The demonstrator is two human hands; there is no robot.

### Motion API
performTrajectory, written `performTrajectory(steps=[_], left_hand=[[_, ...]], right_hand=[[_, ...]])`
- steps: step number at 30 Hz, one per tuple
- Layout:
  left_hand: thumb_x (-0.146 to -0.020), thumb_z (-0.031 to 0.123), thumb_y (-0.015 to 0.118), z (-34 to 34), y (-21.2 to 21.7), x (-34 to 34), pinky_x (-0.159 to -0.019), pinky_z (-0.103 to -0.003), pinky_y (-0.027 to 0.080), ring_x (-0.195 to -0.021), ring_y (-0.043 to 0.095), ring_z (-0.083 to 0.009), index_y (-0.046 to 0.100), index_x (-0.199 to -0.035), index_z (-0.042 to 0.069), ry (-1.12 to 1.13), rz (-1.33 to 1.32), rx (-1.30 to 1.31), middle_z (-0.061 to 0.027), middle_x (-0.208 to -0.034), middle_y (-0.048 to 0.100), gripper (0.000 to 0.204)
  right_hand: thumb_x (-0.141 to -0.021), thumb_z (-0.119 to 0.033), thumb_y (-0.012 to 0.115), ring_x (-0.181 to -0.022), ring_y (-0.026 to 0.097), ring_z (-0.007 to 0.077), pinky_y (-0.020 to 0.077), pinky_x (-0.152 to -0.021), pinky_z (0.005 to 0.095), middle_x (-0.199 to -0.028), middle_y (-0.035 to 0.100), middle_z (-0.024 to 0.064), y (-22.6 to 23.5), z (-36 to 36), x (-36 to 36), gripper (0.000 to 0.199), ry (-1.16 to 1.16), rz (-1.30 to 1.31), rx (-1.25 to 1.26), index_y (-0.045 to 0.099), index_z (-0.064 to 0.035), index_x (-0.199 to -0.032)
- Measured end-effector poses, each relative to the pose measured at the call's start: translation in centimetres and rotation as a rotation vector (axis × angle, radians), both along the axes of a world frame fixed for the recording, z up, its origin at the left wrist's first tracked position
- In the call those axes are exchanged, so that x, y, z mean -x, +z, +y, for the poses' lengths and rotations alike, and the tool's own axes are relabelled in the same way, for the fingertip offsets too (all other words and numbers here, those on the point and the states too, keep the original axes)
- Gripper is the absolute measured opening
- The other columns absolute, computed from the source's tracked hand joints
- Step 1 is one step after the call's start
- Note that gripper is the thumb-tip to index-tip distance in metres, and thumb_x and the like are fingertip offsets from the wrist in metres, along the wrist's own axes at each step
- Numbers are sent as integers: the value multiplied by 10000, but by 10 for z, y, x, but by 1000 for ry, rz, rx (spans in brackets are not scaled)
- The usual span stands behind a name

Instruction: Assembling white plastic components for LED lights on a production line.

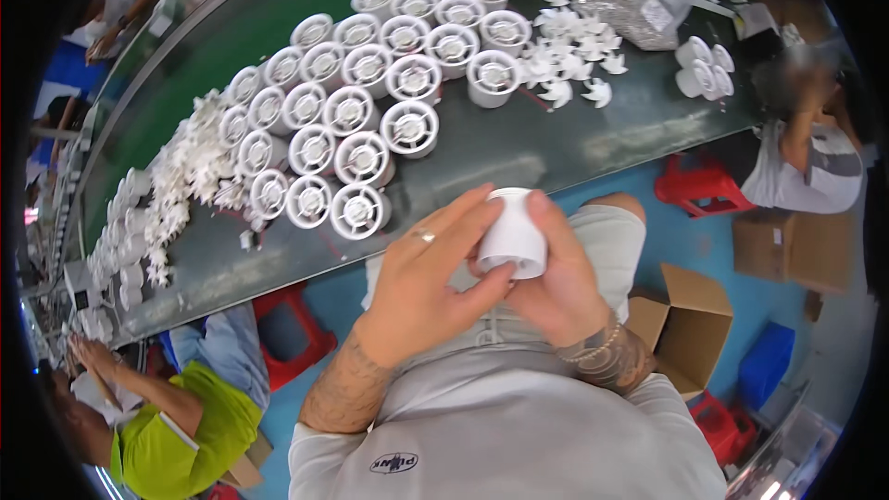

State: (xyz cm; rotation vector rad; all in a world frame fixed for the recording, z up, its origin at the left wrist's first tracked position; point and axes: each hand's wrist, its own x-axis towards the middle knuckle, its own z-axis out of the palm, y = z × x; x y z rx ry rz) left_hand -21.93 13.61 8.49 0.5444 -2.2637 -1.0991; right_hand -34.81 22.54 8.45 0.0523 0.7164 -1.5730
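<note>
Both my hands are closed around one white plastic cylindrical housing (515, 233), held over my lap just off the table's near edge. My left hand (435, 264) grips its left side, with the thumb at the lower end. Along the right side, the fingers and thumb of my right hand (560, 278) wrap it. The inside of the housing is mostly hidden. Beyond my hands, several similar white round housings with spoked tops (361, 157) stand in rows on the dark green table (556, 153). White fan blades (574, 42) lie in a pile to their right.
Another heap of white fan blades (190, 162) lies at the left. A clear bag of small parts (639, 9) and a few white cups (704, 69) are at the far right. Co-workers sit at both sides. Red stools (704, 183) and an open cardboard box (685, 324) stand on the blue floor.
</note>
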Motion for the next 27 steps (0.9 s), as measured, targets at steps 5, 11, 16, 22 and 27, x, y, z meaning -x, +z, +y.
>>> performTrajectory(steps=[5, 11, 16, 22, 27], left_hand=[[-721, 114, 765, 1, 1, -2, -763, -349, 557, -915, 673, -298, 598, -1173, -20, 2, -50, -64, -223, -1261, 577, 500], [-673, 73, 769, 0, -6, -4, -691, -288, 550, -731, 672, -199, 605, -1195, -8, 5, 42, -7, -205, -1228, 616, 553], [-672, 28, 759, -15, 1, -17, -656, -278, 541, -698, 655, -175, 620, -1185, -2, -133, 6, 27, -204, -1224, 621, 532], [-690, 6, 754, -2, 1, -15, -656, -259, 518, -690, 599, -139, 624, -1198, 3, -92, 43, -223, -179, -1230, 628, 524], [-681, 28, 789, -3, 5, -18, -656, -259, 516, -693, 585, -135, 627, -1198, 1, -78, -2, -278, -176, -1244, 621, 542]], right_hand=[[-968, -453, 507, -880, 621, 202, 511, -771, 370, -995, 638, 65, -1, -4, -1, 407, 20, -45, -40, 574, -77, -1108], [-966, -448, 506, -859, 626, 196, 517, -724, 356, -966, 643, 53, -3, -5, -5, 389, -3, -46, -80, 590, -83, -1074], [-986, -415, 462, -875, 636, 228, 522, -753, 345, -956, 639, 111, -9, 3, -4, 421, 108, -106, 102, 571, -28, -1109], [-987, -403, 458, -876, 638, 226, 522, -757, 339, -939, 637, 119, -1, 2, -12, 412, 39, 6, -23, 568, -22, -1099], [-984, -403, 466, -875, 636, 228, 524, -765, 350, -950, 632, 116, -10, 4, -12, 409, 78, -17, 20, 565, -21, -1092]])
